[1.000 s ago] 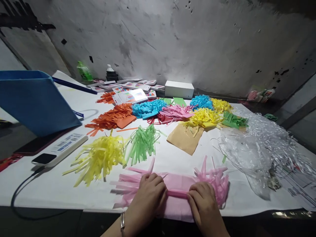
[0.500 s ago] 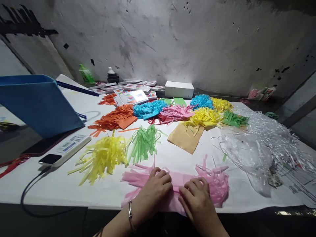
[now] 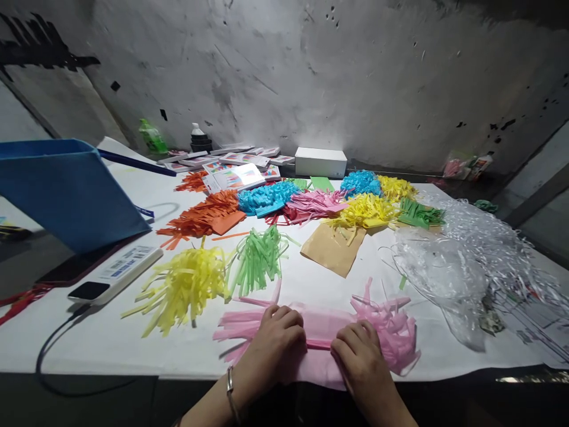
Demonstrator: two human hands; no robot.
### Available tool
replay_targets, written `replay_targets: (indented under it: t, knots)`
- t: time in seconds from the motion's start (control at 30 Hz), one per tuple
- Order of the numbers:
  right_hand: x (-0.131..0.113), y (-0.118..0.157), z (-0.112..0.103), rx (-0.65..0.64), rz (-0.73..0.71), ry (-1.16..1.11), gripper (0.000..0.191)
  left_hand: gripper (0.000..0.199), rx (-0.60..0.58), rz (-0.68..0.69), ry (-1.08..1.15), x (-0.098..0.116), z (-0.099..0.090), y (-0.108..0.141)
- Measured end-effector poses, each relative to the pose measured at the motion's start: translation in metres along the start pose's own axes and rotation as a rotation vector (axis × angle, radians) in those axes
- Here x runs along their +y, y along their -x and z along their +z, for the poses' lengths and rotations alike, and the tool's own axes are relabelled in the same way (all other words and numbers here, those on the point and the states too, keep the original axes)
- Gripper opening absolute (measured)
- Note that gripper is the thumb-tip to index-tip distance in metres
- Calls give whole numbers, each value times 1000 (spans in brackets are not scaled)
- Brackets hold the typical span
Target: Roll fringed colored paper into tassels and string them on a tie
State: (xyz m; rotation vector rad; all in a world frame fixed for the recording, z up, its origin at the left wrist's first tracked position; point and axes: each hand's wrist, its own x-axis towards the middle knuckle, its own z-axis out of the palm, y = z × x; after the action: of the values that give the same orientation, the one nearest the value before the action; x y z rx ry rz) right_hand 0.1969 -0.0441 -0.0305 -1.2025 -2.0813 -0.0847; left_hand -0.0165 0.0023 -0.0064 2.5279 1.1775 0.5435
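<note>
This looks like a makeshift craft workshop: a scuffed, bare wall (image 3: 377,89) rises behind a paper-covered table (image 3: 102,341) spread with fringed tassels (image 3: 269,198) in many colours, piled printed packets (image 3: 240,177) and a heap of shiny strands (image 3: 484,237).

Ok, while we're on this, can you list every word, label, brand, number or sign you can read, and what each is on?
No text is legible.
White power bank: label with a barcode and blue characters, too blurred to read.
Flat printed packs: coloured triangles show; any lettering is too small.
Printed sheet at the right: marks too blurred.
Pink fringed tissue paper: no writing visible.
</note>
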Motion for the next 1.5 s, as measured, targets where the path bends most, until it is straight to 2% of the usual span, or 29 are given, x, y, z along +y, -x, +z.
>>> replay_targets:
  t: [0.13,0.3,0.4,0.53,0.6,0.73,0.83,0.93,1.0,1.1,1.17,1.23,1.27,1.37,1.4,1.5]
  knots:
    - [-1,2,1,-23,129,33,21,15,-42,-96,-34,15,-8,-4]
    - [-4,-7,10,-59,216,267,14,15,-108,-237,-229,34,-13,-19]
    - [-2,-10,11,-80,207,213,16,12,-137,-148,-307,32,-14,-21]
    - [-2,-7,12,-69,23,96,22,8,-121,86,-365,22,-10,-17]
    - [-3,-5,12,-65,6,70,19,11,-121,133,-413,19,-7,-19]
    - [-3,-6,13,-70,17,78,15,17,-155,41,-318,17,-8,-30]
    - [0,-10,15,-35,-31,116,17,17,-153,-15,-250,17,-14,-34]
    - [1,-13,18,-5,-82,123,21,9,-115,21,-218,16,-17,-31]
    - [1,-14,20,21,-79,109,21,7,-54,92,-229,14,-14,-29]
    - [-1,-15,21,59,-59,74,21,18,68,214,-291,14,-5,-24]
    - [-3,-16,20,82,-49,50,25,16,184,278,-278,18,0,-19]
    - [-4,-17,17,118,-20,28,27,11,265,341,-210,25,6,-13]
    - [-3,-18,15,144,7,20,27,10,262,372,-174,28,9,-10]
    - [6,-23,4,284,141,26,26,10,163,378,-132,30,23,-4]
    - [11,-23,-3,349,197,41,25,15,156,356,-146,27,29,-5]
    - [36,-7,-33,578,388,124,21,38,237,302,-224,2,39,-10]
